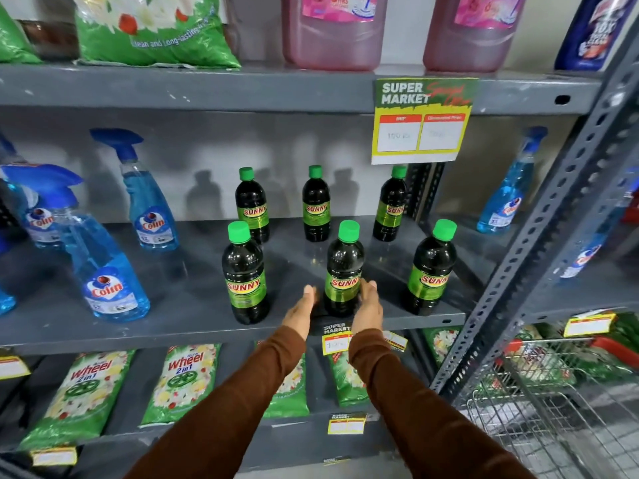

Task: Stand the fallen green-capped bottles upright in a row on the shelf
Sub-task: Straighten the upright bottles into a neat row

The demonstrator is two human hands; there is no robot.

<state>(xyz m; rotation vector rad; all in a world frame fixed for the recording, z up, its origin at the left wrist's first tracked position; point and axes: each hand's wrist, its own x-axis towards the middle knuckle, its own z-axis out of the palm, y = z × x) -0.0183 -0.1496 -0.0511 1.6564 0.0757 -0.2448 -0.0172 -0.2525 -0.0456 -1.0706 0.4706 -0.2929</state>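
Observation:
Dark bottles with green caps and "SUNNY" labels all stand upright on the grey middle shelf (193, 305), three in a back row and three in a front row. The front row has a left bottle (244, 274), a middle bottle (344, 271) and a right bottle (430, 267). The back bottles (316, 205) stand near the wall. My left hand (301, 307) is flat and open just left of the middle front bottle, with a small gap. My right hand (368, 305) is flat against that bottle's right side, fingers straight, not wrapped around it.
Blue Colin spray bottles (103, 267) stand to the left on the same shelf, and another (505, 195) stands on the right. A yellow price sign (420, 122) hangs from the shelf above. Green Wheel packets (179, 382) lie below. A wire cart (539, 392) sits at the lower right.

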